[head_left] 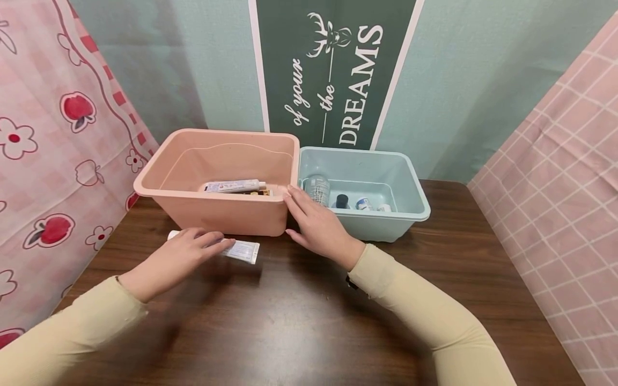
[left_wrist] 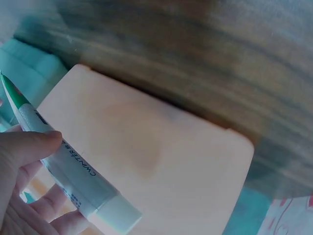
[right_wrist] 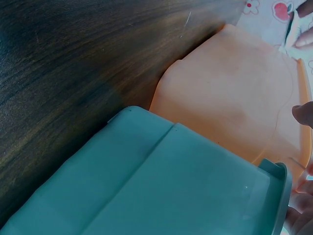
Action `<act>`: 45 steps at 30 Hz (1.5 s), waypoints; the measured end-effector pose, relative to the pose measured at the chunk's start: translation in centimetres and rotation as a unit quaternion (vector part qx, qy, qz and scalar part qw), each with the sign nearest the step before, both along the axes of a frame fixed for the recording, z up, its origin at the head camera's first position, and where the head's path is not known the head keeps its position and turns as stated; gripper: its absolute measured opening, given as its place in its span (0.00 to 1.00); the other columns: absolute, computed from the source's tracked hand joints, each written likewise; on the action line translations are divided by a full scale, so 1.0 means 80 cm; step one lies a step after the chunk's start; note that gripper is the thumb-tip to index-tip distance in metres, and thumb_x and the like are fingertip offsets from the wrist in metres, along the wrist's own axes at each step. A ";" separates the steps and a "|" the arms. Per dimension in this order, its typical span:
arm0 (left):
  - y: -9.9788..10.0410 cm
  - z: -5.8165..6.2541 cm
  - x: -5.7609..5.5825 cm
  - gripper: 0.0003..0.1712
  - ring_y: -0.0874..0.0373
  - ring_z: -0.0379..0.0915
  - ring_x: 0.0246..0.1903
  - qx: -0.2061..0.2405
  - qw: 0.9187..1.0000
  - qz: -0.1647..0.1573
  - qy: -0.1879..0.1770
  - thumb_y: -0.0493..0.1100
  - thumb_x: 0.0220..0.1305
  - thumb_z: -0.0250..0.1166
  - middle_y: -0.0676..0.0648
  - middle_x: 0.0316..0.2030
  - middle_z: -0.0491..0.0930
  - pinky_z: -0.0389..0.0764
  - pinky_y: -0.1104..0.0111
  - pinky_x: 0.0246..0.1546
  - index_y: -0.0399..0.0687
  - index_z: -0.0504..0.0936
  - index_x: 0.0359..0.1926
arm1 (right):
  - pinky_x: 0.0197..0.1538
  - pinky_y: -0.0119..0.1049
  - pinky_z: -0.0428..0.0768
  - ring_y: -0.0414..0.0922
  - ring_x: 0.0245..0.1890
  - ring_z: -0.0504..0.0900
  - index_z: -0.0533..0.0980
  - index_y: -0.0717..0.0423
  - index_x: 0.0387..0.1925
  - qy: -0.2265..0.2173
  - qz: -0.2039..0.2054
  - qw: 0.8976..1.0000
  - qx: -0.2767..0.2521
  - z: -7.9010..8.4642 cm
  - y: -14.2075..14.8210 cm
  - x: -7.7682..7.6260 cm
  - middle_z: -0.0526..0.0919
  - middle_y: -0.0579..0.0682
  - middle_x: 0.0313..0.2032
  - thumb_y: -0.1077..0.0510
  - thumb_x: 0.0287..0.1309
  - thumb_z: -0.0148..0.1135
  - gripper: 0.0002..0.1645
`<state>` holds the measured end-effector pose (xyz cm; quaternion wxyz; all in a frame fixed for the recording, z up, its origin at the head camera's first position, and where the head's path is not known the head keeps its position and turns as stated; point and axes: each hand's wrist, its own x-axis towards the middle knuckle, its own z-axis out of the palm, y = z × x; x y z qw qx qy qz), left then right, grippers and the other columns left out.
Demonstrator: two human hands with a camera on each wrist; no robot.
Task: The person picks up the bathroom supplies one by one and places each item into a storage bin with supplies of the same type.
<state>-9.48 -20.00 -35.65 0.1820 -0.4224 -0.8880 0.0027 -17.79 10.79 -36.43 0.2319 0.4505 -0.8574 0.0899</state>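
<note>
My left hand [head_left: 185, 257] holds a white tube [head_left: 241, 250], probably toothpaste, in front of the pink bin [head_left: 227, 214]. In the left wrist view, the thumb lies across the tube [left_wrist: 80, 169], which has a pale cap and a green crimped end. My right hand [head_left: 318, 228] touches the pink bin's near right corner at the rim, fingers fairly straight, beside the blue bin [head_left: 376, 230]. Inside the pink bin, another white tube [head_left: 234, 186] lies over darker items that are partly hidden. In the right wrist view, only some fingertips [right_wrist: 302, 115] show at the edge.
The two bins stand side by side on a dark wooden table [head_left: 289, 327]. The blue bin contains a clear bottle [head_left: 317, 188], a black-capped item [head_left: 341, 201] and small white-topped containers [head_left: 364, 204]. Printed cloths [head_left: 555, 177] hang around the table.
</note>
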 end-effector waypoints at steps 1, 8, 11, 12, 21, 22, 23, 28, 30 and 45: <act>0.000 0.004 0.000 0.32 0.44 0.69 0.43 0.000 1.000 -0.001 0.004 0.24 0.47 0.60 0.46 0.47 0.75 0.72 0.52 0.43 0.49 0.77 0.56 | 0.65 0.42 0.60 0.52 0.68 0.56 0.59 0.66 0.66 0.000 0.000 1.000 0.000 0.000 0.000 0.000 0.59 0.62 0.66 0.49 0.53 0.65 0.45; -0.003 0.036 0.002 0.35 0.43 0.69 0.45 0.007 1.000 -0.007 0.010 0.22 0.48 0.59 0.45 0.49 0.75 0.71 0.51 0.43 0.50 0.76 0.57 | 0.64 0.42 0.61 0.51 0.68 0.56 0.58 0.66 0.66 0.000 0.001 1.000 0.002 0.001 0.000 0.001 0.60 0.63 0.66 0.49 0.53 0.65 0.45; -0.003 0.050 0.003 0.37 0.43 0.68 0.46 0.005 1.000 -0.005 0.008 0.21 0.47 0.59 0.44 0.49 0.74 0.71 0.50 0.44 0.50 0.74 0.59 | 0.64 0.42 0.62 0.51 0.68 0.56 0.59 0.66 0.66 0.003 0.001 1.000 0.003 0.002 0.000 0.001 0.60 0.63 0.66 0.48 0.54 0.64 0.45; -0.004 0.054 0.003 0.37 0.43 0.69 0.46 0.006 1.000 -0.005 0.007 0.21 0.47 0.59 0.44 0.49 0.74 0.71 0.50 0.44 0.50 0.74 0.59 | 0.64 0.42 0.62 0.51 0.68 0.56 0.59 0.66 0.66 0.004 0.001 1.000 0.003 0.002 -0.001 0.000 0.60 0.63 0.66 0.48 0.54 0.64 0.45; -0.006 0.079 0.003 0.36 0.43 0.68 0.47 -0.007 1.000 -0.006 0.014 0.21 0.47 0.59 0.43 0.49 0.74 0.70 0.50 0.46 0.50 0.74 0.58 | 0.64 0.42 0.61 0.51 0.68 0.56 0.59 0.66 0.66 0.002 0.001 1.000 0.005 0.003 -0.002 0.001 0.60 0.63 0.66 0.48 0.54 0.64 0.45; -0.006 0.081 0.003 0.36 0.43 0.68 0.47 -0.006 1.000 -0.007 0.018 0.21 0.47 0.59 0.43 0.49 0.74 0.70 0.50 0.46 0.49 0.75 0.58 | 0.64 0.42 0.61 0.51 0.68 0.56 0.59 0.66 0.66 0.001 0.001 1.000 0.004 0.003 -0.002 0.001 0.60 0.63 0.66 0.48 0.54 0.64 0.44; -0.006 0.084 0.003 0.35 0.43 0.68 0.47 -0.005 1.000 -0.008 0.022 0.21 0.47 0.58 0.43 0.49 0.74 0.70 0.50 0.46 0.49 0.75 0.58 | 0.64 0.42 0.61 0.51 0.68 0.56 0.59 0.66 0.66 0.001 0.001 1.000 0.005 0.003 -0.002 0.001 0.60 0.62 0.66 0.48 0.54 0.64 0.44; -0.005 0.096 0.000 0.35 0.42 0.68 0.47 0.000 0.999 -0.012 0.034 0.21 0.47 0.58 0.44 0.50 0.74 0.72 0.49 0.45 0.49 0.76 0.56 | 0.65 0.41 0.60 0.51 0.68 0.56 0.59 0.66 0.66 0.001 0.000 1.000 0.005 0.003 -0.001 0.001 0.59 0.62 0.66 0.48 0.53 0.65 0.45; -0.004 0.102 0.000 0.36 0.42 0.68 0.46 0.002 0.999 -0.009 0.031 0.20 0.46 0.59 0.44 0.51 0.73 0.72 0.50 0.44 0.50 0.75 0.57 | 0.65 0.41 0.60 0.51 0.68 0.56 0.59 0.66 0.65 0.003 0.000 1.000 0.003 0.003 -0.001 0.001 0.60 0.63 0.66 0.49 0.53 0.65 0.45; -0.005 0.139 -0.019 0.46 0.43 0.70 0.43 0.008 1.000 0.019 0.005 0.16 0.35 0.63 0.42 0.50 0.74 0.72 0.50 0.42 0.50 0.71 0.59 | 0.65 0.42 0.60 0.52 0.67 0.57 0.60 0.67 0.65 0.010 0.000 1.000 0.002 0.001 -0.001 0.001 0.60 0.63 0.66 0.48 0.53 0.65 0.44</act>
